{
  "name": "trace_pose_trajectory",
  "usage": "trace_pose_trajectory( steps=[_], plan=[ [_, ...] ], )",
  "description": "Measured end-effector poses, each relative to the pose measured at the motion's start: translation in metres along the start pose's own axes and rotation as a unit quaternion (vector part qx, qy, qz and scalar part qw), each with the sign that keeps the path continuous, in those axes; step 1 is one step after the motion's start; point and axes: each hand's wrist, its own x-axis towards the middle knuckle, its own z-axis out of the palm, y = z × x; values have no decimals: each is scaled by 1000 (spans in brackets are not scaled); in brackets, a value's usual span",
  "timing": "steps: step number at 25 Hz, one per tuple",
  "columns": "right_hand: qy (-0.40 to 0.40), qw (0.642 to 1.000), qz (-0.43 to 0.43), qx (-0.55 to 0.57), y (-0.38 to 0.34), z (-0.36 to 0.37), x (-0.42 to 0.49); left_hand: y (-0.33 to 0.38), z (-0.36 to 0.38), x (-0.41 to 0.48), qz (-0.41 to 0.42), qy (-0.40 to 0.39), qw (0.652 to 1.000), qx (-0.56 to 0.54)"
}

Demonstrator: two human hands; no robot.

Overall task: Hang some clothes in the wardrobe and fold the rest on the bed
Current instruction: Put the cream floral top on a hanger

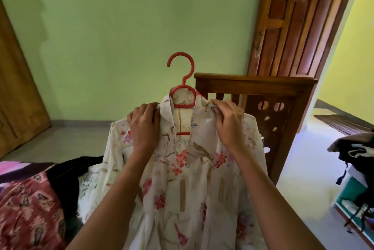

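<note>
Far left: brown wooden panelled door (18, 88), edge of frame, can't tell if it's the wardrobe. Below it, bed (8, 171) corner with a red patterned cloth (30, 213) lying on it and a black garment (66, 173) just beside that, partly under the shirt's hem side.

Left hand (144, 126): back of hand to camera, fingers (150, 108) curled round the shirt's left collar/shoulder edge, grasping the fabric.

Centre: white floral shirt (182, 199) held up in the air over the bed edge, front open at the neck, body hanging down between both forearms. Red hanger (182, 80) sits inside the neck: hook up and free, on no rail, green wall (121, 27) behind it. Its red loop shows above the collar, crossbar visible in the neck opening.

Right hand (227, 122): fingers (219, 106) pinching the shirt's right collar/shoulder fabric, right at the hanger's arm.

Behind the right hand: dark wooden bed end board (263, 88) with round cut-outs, upright. Above it a panelled wooden door (293, 17), open onto a yellow-walled room. Doormat (340, 122) on the floor past the threshold.

Far right: pile of dark and light clothes (354, 156) over a green box (352, 191), well apart from the shirt.
</note>
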Motion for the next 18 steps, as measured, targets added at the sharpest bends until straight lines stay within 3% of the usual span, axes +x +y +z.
trace_pose_trajectory(
  steps=[6, 13, 18],
  plan=[
    [-38, 998, -34, 29, -27, -21, 72, 33, -45, 49, -70, -3, 997, 38],
    [-87, 985, -73, 130, -124, -39, 129, 47, -172, 95, -100, 8, 989, 108],
    [-69, 963, -146, 216, -207, -68, 127, 64, -289, 73, -84, 43, 988, 123]
  ],
)
